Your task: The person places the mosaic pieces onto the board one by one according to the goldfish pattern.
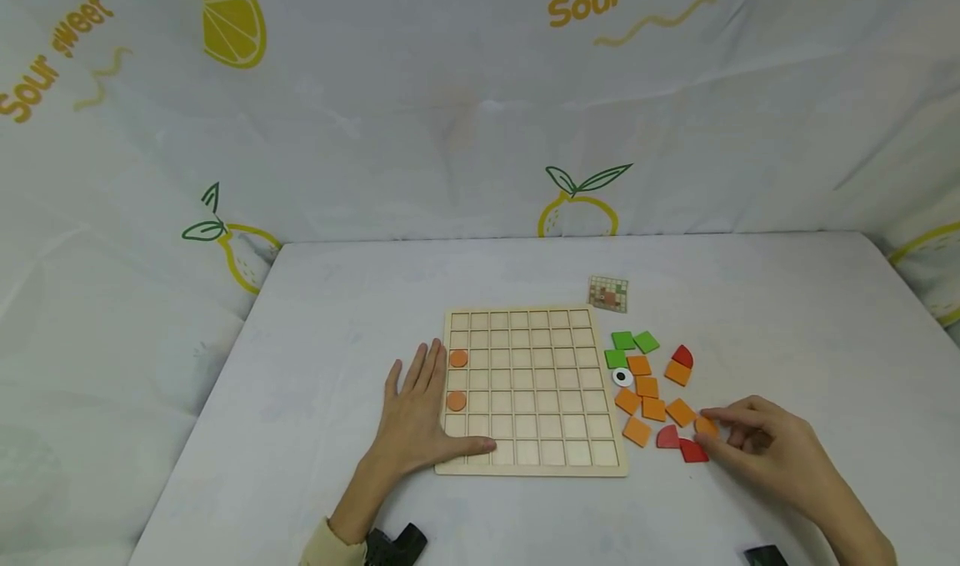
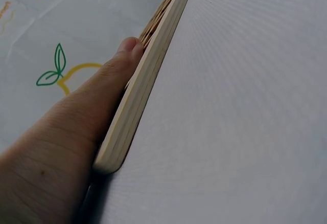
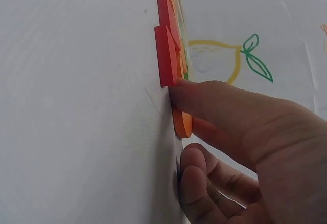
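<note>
A square wooden grid board (image 1: 531, 471) lies on the table with two orange discs (image 1: 457, 401) in its left column. My left hand (image 1: 411, 420) rests along the board's left edge, fingers spread and thumb over its lower left corner. In the left wrist view the thumb (image 2: 110, 73) lies along the board's side (image 2: 135, 104). At the right, my right hand (image 1: 776, 449) pinches a rounded orange piece (image 1: 706, 427) between thumb and index finger, low at the tabletop. Red quarter-round pieces (image 1: 693, 451) lie right beside the thumb; one red piece (image 3: 166, 58) also shows in the right wrist view.
Between board and right hand lie several orange squares (image 1: 637, 432), green squares (image 1: 623, 340) and a white eye disc (image 1: 622, 377). Another red piece (image 1: 683, 355) touches an orange square farther back. A small patterned card (image 1: 608, 293) lies behind the board's right corner.
</note>
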Motion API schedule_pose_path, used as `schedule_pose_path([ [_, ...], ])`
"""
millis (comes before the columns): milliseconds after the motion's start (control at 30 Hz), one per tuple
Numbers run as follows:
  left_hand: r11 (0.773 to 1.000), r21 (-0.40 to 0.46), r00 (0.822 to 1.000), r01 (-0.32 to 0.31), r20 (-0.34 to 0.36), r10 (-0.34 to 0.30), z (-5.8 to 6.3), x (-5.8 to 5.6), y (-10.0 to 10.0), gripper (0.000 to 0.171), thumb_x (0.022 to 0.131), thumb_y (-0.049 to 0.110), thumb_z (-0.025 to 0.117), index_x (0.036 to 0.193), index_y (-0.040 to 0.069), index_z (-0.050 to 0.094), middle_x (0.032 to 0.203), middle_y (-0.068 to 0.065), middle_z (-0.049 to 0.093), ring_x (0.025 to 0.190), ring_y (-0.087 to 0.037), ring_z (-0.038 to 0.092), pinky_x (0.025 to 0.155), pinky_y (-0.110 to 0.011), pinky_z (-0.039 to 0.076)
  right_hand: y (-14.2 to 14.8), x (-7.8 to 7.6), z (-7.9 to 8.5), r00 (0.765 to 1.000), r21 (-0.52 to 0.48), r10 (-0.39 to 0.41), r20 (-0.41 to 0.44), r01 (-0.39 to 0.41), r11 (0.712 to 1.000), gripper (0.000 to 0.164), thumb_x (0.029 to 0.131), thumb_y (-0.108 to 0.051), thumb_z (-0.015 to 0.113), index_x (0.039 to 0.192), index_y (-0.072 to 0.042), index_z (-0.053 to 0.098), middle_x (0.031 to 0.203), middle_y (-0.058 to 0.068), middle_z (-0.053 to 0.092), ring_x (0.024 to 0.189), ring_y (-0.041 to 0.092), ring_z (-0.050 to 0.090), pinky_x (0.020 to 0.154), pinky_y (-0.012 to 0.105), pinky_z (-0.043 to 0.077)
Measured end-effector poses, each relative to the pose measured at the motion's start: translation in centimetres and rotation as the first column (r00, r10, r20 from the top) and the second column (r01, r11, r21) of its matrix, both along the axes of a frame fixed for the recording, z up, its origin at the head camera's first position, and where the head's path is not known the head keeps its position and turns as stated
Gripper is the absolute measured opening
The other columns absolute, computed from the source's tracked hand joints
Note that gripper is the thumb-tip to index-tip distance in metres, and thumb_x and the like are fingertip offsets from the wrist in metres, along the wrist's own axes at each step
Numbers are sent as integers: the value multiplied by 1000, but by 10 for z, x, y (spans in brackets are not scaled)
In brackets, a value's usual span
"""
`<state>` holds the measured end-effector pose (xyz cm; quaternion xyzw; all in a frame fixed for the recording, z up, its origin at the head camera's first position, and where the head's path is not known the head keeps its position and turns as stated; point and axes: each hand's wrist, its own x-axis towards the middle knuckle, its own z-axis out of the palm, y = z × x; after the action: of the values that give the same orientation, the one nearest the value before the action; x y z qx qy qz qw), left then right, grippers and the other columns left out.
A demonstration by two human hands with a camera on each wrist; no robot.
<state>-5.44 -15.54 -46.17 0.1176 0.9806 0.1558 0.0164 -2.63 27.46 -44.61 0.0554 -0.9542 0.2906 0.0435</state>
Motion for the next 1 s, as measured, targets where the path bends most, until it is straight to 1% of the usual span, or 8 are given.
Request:
schedule_pose_path([
  [200, 1000, -5, 1000, 7, -12, -7, -2, -1, -2, 148, 61, 97, 60, 164, 4, 8, 173, -11, 8, 163, -28, 11, 127, -61, 7, 0, -1, -1, 1000, 12, -4, 16, 4, 1000, 32, 71, -7, 91, 101, -4, 80, 84, 2, 64, 61, -1, 43, 52, 16, 43],
  [333, 1000, -5, 1000, 9, -23, -9, -1, -1, -2, 147, 61, 96, 60, 164, 3, 10, 173, -12, 11, 162, -29, 13, 126, -63, 9, -1, -1, -1, 1000, 17, -15, 17, 15, 1000, 34, 70, -6, 91, 102, -3, 80, 84, 2, 66, 61, -1, 44, 53, 16, 44],
  [467, 1000, -18, 1000, 8, -4, -9, 0, -2, -2, 146, 62, 94, 62, 164, 4, 8, 173, -10, 7, 163, -27, 9, 127, -62, 6, -1, -1, -2, 1000, 15, -25, 18, 25, 1000, 35, 69, -4, 91, 102, -2, 80, 84, 3, 68, 60, -1, 44, 52, 16, 45],
  [567, 1000, -24, 1000, 12, 12, -11, 0, -3, -3, 146, 62, 93, 63, 164, 5, 6, 173, -8, 5, 163, -25, 6, 128, -61, 5, -2, -2, 0, 1000, 11, -17, 10, 16, 1000, 34, 68, -2, 91, 100, -2, 80, 84, 3, 68, 60, -2, 45, 52, 15, 46],
  [767, 1000, -18, 1000, 21, -5, -21, 0, -4, -3, 146, 62, 92, 64, 164, 4, 8, 173, -10, 8, 163, -27, 9, 127, -62, 7, -2, -5, 8, 998, -39, 29, -61, -31, 999, 34, 66, 2, 91, 98, -3, 80, 81, 0, 68, 62, -3, 48, 56, 9, 47],
  [1000, 999, -19, 999, 25, -21, -26, -1, -5, -2, 146, 62, 92, 65, 164, 3, 10, 173, -11, 10, 162, -27, 12, 127, -63, 8, -14, -17, 25, 984, -122, 96, -152, -115, 986, 36, 65, 6, 90, 98, -3, 79, 84, 1, 68, 64, -3, 53, 62, 3, 47],
])
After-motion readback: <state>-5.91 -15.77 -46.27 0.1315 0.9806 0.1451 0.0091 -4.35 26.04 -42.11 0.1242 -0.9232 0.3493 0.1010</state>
